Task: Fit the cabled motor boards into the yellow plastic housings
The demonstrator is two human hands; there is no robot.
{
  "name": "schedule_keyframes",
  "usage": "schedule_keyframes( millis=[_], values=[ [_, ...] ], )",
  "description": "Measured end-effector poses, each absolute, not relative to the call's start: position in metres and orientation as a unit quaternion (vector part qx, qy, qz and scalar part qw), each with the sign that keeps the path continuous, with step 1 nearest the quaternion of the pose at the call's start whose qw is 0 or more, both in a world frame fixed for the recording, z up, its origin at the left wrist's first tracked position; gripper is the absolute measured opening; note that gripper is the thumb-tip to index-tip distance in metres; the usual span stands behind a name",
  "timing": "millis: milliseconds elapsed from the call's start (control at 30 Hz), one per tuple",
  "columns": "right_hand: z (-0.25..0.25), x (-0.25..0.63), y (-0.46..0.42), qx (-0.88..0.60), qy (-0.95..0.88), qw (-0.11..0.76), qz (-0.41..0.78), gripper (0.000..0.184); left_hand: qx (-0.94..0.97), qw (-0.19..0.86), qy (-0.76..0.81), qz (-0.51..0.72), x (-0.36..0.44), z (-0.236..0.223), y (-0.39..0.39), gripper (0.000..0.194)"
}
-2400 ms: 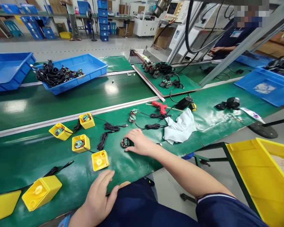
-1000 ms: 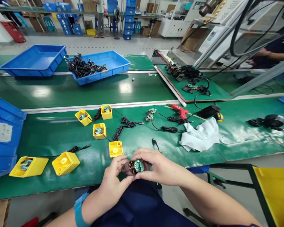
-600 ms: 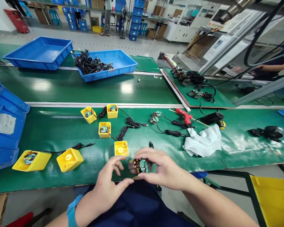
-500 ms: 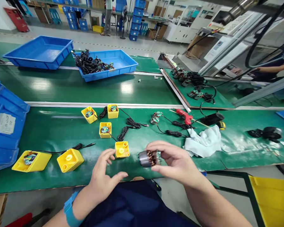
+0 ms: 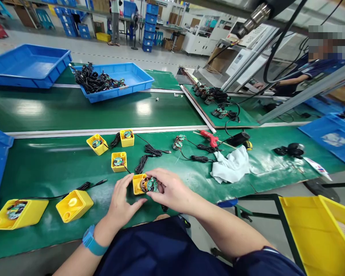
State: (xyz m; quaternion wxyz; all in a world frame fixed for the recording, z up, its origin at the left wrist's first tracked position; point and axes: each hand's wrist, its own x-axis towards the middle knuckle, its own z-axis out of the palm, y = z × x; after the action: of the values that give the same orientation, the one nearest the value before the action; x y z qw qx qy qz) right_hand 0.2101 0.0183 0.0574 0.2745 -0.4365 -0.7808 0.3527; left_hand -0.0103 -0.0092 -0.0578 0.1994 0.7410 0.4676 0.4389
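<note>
My right hand (image 5: pixel 172 191) grips a small motor (image 5: pixel 151 184) with copper windings and a green circuit board on its end. The motor is tilted over the right part of the opening of a square yellow housing (image 5: pixel 137 185); how far it sits inside is hidden. My left hand (image 5: pixel 121 205) is at the housing's left side, fingers and thumb apart, a fingertip at or against its wall. Behind stand yellow housings with boards inside, one (image 5: pixel 119 162) nearest. At left lie a housing with a board (image 5: pixel 31 214) and another (image 5: pixel 77 207) without one.
Two motors (image 5: pixel 178 142) with coiled cables, a red glue gun (image 5: pixel 209 138) and a white cloth (image 5: pixel 231 165) lie to the right. Across the bench sits a blue tray (image 5: pixel 138 76) of cabled motors. A yellow bin (image 5: pixel 307 230) stands at lower right. Another person works at far right.
My right hand has carried the motor left to the yellow housing, turning its board side upward. My left hand has come up beside the housing. The whole view has shifted somewhat to the right.
</note>
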Motion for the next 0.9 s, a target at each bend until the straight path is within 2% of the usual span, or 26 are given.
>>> schedule_keyframes(
  millis=[400, 633, 800, 900],
  values=[
    [0.057, 0.212, 0.037, -0.399, -0.798, 0.242, 0.381, 0.042, 0.739, 0.226, 0.462, 0.436, -0.01, -0.058, -0.003, 0.068],
    [0.052, 0.214, 0.037, -0.386, -0.803, 0.241, 0.385, 0.031, 0.728, 0.245, 0.473, 0.431, -0.009, -0.057, -0.005, 0.068],
    [0.05, 0.204, 0.034, -0.361, -0.831, 0.216, 0.363, 0.037, 0.738, 0.231, 0.452, 0.445, -0.009, -0.059, -0.005, 0.065],
    [0.051, 0.202, 0.035, -0.382, -0.836, 0.21, 0.332, 0.032, 0.74, 0.223, 0.44, 0.457, -0.009, -0.06, -0.005, 0.068]
  ],
)
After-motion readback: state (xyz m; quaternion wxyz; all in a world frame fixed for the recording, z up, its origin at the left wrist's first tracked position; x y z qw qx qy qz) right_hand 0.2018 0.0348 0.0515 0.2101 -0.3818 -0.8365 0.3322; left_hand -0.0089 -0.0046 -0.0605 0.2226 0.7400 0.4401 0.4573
